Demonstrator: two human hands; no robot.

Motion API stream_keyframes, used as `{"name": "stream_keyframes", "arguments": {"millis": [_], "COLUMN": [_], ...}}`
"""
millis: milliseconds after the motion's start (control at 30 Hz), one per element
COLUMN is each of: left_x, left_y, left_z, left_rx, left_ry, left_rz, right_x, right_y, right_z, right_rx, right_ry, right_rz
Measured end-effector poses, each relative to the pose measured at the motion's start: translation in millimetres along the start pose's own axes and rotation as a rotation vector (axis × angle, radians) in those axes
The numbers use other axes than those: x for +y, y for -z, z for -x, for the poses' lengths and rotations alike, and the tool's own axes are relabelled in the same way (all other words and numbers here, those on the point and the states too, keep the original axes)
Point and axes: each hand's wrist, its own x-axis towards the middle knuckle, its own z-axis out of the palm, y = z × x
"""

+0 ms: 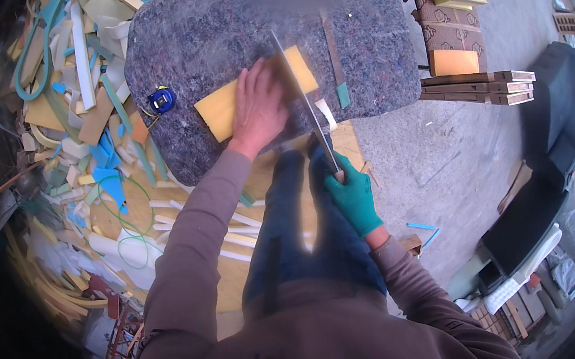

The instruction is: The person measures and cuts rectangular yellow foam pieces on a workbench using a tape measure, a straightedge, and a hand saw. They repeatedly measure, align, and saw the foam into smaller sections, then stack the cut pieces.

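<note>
A yellow foam block (pixel 218 107) lies on the padded grey-blue table (pixel 371 40). My bare left hand (pixel 258 105) presses flat on the foam, fingers stretched out and slightly spread. In a green glove, my right hand (pixel 352 191) grips the handle of a long thin-bladed knife (pixel 313 115). The blade runs up and away across the foam's right part, to the right of my left fingers. I cannot tell how deep it sits in the foam. A long strip with a teal end (pixel 339 76) lies to the right, and a small white piece (pixel 326 114) is by the table's near edge.
On the table's left rests a blue tape measure (pixel 161 100). Foam and wood-like offcuts (pixel 90 125) are heaped on the left. A chair with a patterned seat (pixel 450 30) holds foam pieces on the right, near stacked wooden frames (pixel 481 87). Dark upholstered parts (pixel 532 210) line the far right.
</note>
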Motion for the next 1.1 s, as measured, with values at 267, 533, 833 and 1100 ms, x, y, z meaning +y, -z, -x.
{"name": "stream_keyframes", "arguments": {"millis": [267,533,833,1100], "left_x": [-0.1,-2.4,0.0,2.0], "left_y": [-3.7,-5.4,-3.3,-0.2], "left_z": [1.4,-0.8,-2.3,-5.6], "left_rx": [0.043,0.075,0.053,0.001], "left_ry": [-0.016,-0.024,0.008,0.066], "left_rz": [0.016,-0.002,0.009,0.024], "right_x": [-33.8,-40.5,-26.7,13.7], "right_y": [-0.6,-20.8,-26.1,-19.7], "right_z": [-28.6,-70.1,-72.0,-22.4], "right_rx": [0.020,0.046,0.049,0.083], "right_ry": [0.084,0.036,0.038,0.088], "right_rz": [0.064,0.028,0.054,0.109]}}
